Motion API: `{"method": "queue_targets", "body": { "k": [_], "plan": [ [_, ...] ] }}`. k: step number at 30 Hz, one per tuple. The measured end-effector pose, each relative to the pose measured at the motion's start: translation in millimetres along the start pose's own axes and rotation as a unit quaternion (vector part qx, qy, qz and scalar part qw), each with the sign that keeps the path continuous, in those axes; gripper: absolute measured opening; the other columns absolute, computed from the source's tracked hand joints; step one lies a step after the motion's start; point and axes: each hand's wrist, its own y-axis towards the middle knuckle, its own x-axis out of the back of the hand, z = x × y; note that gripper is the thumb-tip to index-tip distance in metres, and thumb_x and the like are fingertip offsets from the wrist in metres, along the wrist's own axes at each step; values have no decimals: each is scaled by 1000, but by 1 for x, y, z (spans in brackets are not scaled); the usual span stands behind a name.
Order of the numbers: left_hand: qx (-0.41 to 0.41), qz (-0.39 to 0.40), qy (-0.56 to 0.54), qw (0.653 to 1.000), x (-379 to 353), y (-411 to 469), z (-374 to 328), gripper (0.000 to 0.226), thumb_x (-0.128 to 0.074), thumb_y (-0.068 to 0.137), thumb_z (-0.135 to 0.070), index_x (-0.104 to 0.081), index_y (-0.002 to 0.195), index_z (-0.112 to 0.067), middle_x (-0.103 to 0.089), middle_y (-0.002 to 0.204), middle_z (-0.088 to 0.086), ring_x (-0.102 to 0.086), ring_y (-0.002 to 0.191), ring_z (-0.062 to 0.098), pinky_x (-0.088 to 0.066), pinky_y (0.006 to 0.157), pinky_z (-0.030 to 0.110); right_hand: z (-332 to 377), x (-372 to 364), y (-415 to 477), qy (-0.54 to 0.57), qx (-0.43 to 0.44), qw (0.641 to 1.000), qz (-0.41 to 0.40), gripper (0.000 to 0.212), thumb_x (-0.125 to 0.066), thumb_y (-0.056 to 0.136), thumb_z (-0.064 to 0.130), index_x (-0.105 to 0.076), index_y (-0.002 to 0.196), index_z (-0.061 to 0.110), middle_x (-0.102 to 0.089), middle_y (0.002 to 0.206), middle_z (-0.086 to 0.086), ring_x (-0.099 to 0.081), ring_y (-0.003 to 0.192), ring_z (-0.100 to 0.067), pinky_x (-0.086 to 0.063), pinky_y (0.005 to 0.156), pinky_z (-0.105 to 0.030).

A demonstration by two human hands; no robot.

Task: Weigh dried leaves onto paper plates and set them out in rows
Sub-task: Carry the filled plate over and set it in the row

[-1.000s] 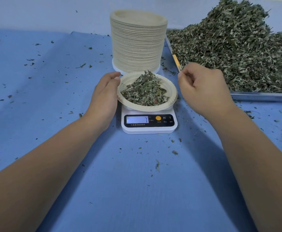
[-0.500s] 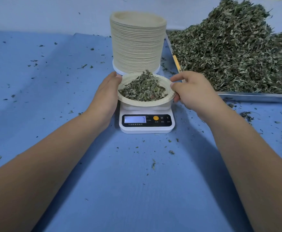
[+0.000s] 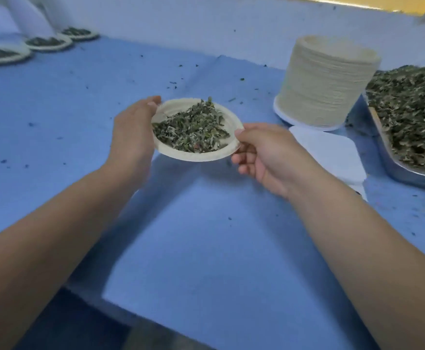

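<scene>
Reading nothing here: no text, label, brand, number or sign showing clearly enough anywhere. Seeing only a plain white top on the scale (image 3: 332, 152), lying at about 3 o'clock from the held paper plate (image 3: 178, 107), with its near edge too blurred for making out any digits or markings.
</scene>
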Motion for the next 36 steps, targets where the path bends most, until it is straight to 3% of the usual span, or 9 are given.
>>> {"method": "queue_targets", "body": {
  "k": [3, 5, 12, 18, 21, 24, 32, 34, 36],
  "plan": [
    [-3, -91, 40, 995, 64, 8, 10, 27, -51, 100, -17, -77, 109, -15, -76, 111, 7, -69, 81, 0, -55, 73, 20, -12, -62, 11, -18, -30, 998, 60, 12, -49, 103, 6, -60, 108, 3, -58, 59, -5, -58, 43, -12, -48, 40, -23],
    [1, -129, 60, 990, 106, 14, 16, 22, -53, 102, -15, -75, 108, -19, -76, 94, -6, -68, 70, -6, -52, 62, 12, -20, -99, 18, -35, -52, 994, 95, 14, -49, 104, 6, -60, 113, 3, -58, 64, -7, -60, 45, -12, -51, 43, -23],
    [-15, -143, 196, 970, 241, 33, 7, 16, -53, 90, -26, -69, 88, -28, -67, 90, -7, -61, 83, 11, -48, 80, 29, -43, -216, 38, -29, -124, 973, 194, 11, -51, 102, 2, -61, 98, 5, -59, 70, -11, -68, 52, -17, -56, 49, -25],
    [14, -202, 281, 938, 328, 44, 9, 39, -52, 93, -32, -76, 123, -23, -73, 115, -15, -65, 114, 4, -49, 106, 27, -58, -305, 53, -57, -139, 954, 258, 14, -46, 103, -2, -56, 114, -1, -62, 96, -20, -72, 57, -21, -58, 52, -27],
    [13, -221, 326, 919, 363, 50, 7, 37, -49, 93, -32, -77, 118, -28, -71, 104, -14, -64, 103, 5, -49, 97, 26, -62, -341, 60, -71, -142, 947, 279, 13, -46, 103, -4, -55, 112, 0, -67, 93, -20, -73, 60, -22, -58, 52, -28],
    [23, -222, 365, 904, 387, 56, 6, 15, -46, 89, -32, -60, 89, -35, -55, 88, -8, -48, 79, 7, -39, 78, 29, -65, -372, 68, -83, -148, 940, 296, 15, -47, 101, -7, -55, 113, -1, -73, 82, -17, -75, 65, -25, -58, 53, -27],
    [36, -317, 325, 890, 426, 71, 2, 14, -38, 80, -23, -46, 80, -34, -45, 87, -10, -31, 77, 3, -29, 70, 28, -72, -447, 78, -123, -132, 922, 343, 15, -45, 101, -8, -55, 110, -3, -76, 83, -20, -77, 73, -26, -58, 55, -24],
    [46, -358, 269, 893, 433, 71, 3, 33, -37, 83, -20, -62, 97, -37, -58, 98, -11, -43, 90, 8, -36, 87, 24, -73, -465, 80, -125, -130, 920, 347, 13, -45, 100, -8, -55, 105, -1, -76, 80, -19, -77, 73, -26, -58, 55, -24],
    [57, -406, 201, 890, 440, 73, 0, 53, -38, 91, -15, -62, 138, -23, -59, 141, -5, -50, 130, 9, -34, 113, 24, -74, -482, 82, -125, -131, 920, 348, 12, -45, 100, -8, -53, 104, -1, -76, 80, -19, -77, 74, -27, -59, 56, -24]
  ]
}}
